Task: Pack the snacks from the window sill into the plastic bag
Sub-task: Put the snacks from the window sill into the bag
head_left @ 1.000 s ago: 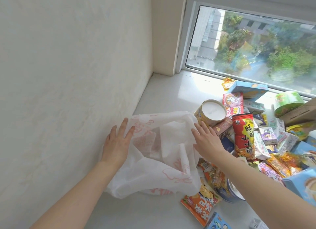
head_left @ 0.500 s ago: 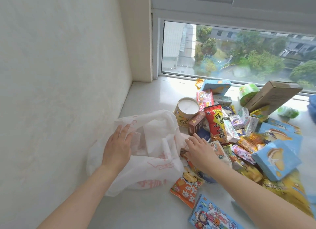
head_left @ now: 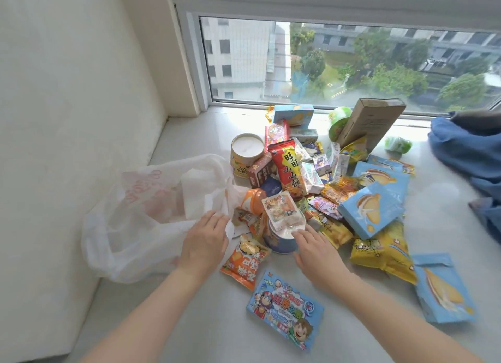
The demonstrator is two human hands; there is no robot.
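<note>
A person's two bare arms reach over a pale stone window sill (head_left: 189, 135) heaped w/ packaged snacks. The left hand (head_left: 204, 243) lies palm-down on the edge of a thin, translucent white plastic bag w/ faint red print (head_left: 141, 213), fingers pressing the film; whether they pinch it can't be told. The bag sits crumpled against the cream wall, left of the snack pile, its mouth facing the snacks. The right hand (head_left: 315, 250) is spread, fingers loose, fingertips touching a clear-wrapped white snack pack (head_left: 282, 213) that rests on top of a round blue tin (head_left: 279, 243); nothing is gripped.

Just in front of the tin lie an orange crinkly snack pouch (head_left: 245, 262) and, nearer the camera, a flat blue cartoon-printed box (head_left: 284, 308). Behind: a tall red foil bag w/ yellow label (head_left: 288, 170), a yellow round canister w/ white lid (head_left: 246, 154), light-blue cardboard cake boxes (head_left: 371, 211), yellow foil bags (head_left: 382, 249). A brown cardboard box (head_left: 371, 121) leans tilted near the window glass. Blue cloth (head_left: 466, 151) bunches at far right on the sill.
</note>
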